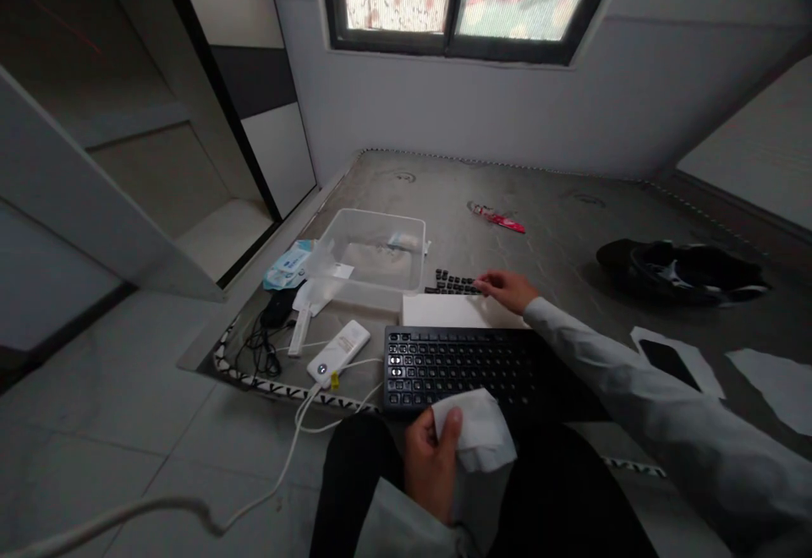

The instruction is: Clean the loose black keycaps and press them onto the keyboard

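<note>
My left hand [435, 456] pinches a folded white tissue [483, 433] between thumb and fingers, just over the near edge of a black keyboard [444, 363]. The keyboard lies in front of my knees, its keycaps off and the switch sockets showing. My right hand [507, 289] reaches across the white box [444, 311] behind the keyboard. Its fingers are closed together at the right end of several loose black keycaps [453, 282] set out in rows. Whatever lies between those fingertips is too small to make out.
Left of the keyboard are a white power bank [339, 353] with cables, a clear plastic bin [374, 262], a blue-and-white packet [288, 265] and a tangled black cable [270, 359]. Farther off lie a red item [501, 219], a black bag-like item [685, 272] and a phone [669, 362] on paper.
</note>
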Available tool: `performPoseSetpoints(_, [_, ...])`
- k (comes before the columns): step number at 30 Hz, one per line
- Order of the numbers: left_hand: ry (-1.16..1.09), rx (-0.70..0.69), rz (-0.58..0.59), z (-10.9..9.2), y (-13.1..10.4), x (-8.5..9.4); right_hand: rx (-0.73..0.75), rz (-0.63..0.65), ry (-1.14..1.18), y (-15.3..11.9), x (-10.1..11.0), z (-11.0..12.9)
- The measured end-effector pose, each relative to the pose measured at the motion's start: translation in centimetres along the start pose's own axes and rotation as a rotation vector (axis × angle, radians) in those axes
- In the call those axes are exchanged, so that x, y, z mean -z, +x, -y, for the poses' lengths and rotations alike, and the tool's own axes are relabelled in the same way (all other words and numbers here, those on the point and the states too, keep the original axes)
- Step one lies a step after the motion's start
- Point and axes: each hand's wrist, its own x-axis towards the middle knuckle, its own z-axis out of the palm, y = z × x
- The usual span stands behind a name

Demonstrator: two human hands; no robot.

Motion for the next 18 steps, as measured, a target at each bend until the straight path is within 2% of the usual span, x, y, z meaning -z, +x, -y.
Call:
performPoseSetpoints(4, [-0.002, 0.008, 0.062, 0.8, 0.6, -0.5, -0.106, -0.027, -0.246, 6.4, -3.2, -2.6])
performPoseSetpoints(8, [0.043, 0.050, -0.057, 1.7, 1.4, -0.6, -0.209, -0.024, -0.345, 10.6, -5.5, -4.2])
performPoseSetpoints(14, [0.071, 0.126, -0.109, 2.3, 2.1, -0.4, -0.302, -0.017, -0.381, 13.6, -8.1, -5.9])
performPoseSetpoints(18, [0.130, 0.153, -0.127, 3.6, 2.5, -0.5, -0.323, -0.003, -0.377, 14.5, -9.2, -6.5])
